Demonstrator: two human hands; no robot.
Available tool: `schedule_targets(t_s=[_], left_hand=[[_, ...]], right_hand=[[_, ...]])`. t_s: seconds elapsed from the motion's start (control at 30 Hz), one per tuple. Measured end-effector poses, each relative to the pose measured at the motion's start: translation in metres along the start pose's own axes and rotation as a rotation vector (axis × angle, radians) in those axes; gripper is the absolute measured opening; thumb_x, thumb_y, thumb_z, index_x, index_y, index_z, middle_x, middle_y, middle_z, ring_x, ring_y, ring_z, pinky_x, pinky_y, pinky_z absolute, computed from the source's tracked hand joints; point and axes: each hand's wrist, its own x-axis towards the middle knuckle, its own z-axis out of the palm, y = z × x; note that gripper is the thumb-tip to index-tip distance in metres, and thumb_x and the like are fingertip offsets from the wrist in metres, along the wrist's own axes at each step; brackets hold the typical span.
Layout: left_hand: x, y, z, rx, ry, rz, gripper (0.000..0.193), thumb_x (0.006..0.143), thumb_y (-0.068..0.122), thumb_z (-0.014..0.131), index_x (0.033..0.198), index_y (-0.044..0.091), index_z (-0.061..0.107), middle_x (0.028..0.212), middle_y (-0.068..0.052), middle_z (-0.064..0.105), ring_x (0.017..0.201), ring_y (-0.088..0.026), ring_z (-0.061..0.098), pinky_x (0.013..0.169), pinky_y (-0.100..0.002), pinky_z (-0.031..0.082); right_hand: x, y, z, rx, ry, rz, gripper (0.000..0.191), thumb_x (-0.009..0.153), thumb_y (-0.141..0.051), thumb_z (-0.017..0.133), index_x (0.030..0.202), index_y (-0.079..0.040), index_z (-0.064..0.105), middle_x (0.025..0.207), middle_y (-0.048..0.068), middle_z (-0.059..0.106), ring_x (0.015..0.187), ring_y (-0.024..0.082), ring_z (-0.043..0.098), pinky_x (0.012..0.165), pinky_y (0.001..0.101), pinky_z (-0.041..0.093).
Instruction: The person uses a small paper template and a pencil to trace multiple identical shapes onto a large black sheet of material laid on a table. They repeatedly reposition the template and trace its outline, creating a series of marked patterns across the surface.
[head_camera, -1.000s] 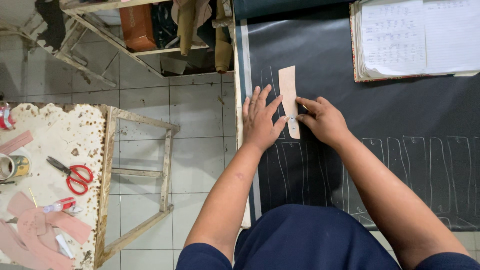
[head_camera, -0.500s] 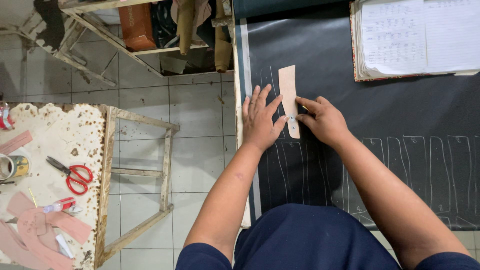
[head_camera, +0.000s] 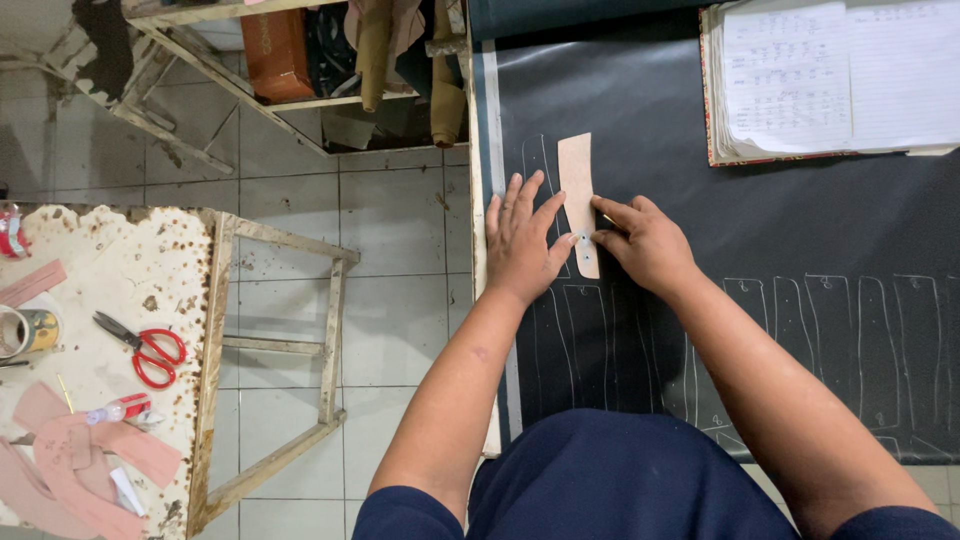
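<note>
1. The left hand lies flat on the dark sheet that covers the bench, fingers spread wide and holding nothing; its fingertips press the left edge of the tan template.
2. The right hand sits just right of the template's lower end, its fingers curled narrow; something thin seems to be pinched in them, but what it is cannot be told (the fingers hide it).
3. The tan template is a long narrow strip lying upright on the sheet between the two hands, with small holes near its lower end; pale traced outlines of a like shape run in a row across the sheet to the right.
4. An open notebook rests at the sheet's far right corner.
5. Red-handled scissors lie on a rusty white side table to the left, well apart, among pink cut pieces.
</note>
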Motion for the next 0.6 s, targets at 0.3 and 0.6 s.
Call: schedule_targets(t_s=[0.3,0.6], left_hand=[[-0.014,0.016,0.006,-0.020,0.089,0.049,0.027,0.093,0.024,0.069,0.119,0.019,0.074,0.139,-0.003,0.059,0.140,-0.025,0.047,0.117,-0.054,0.027],[-0.016,0.007,0.014,0.026,0.130,0.088,0.030,0.095,0.026,0.067,0.123,0.015,0.073,0.142,0.000,0.063,0.141,-0.022,0.049,0.117,-0.051,0.028]], right_hand=[[0.001,-0.003,-0.003,-0.008,0.009,-0.017,0.050,0.088,-0.026,0.075,0.137,-0.023,0.067,0.091,0.008,0.061,0.078,0.026,0.064,0.072,0.0403,0.052],[-0.001,-0.003,-0.001,-0.014,0.023,-0.027,0.049,0.089,-0.027,0.075,0.138,-0.024,0.067,0.090,0.008,0.060,0.077,0.026,0.063,0.072,0.0399,0.052]])
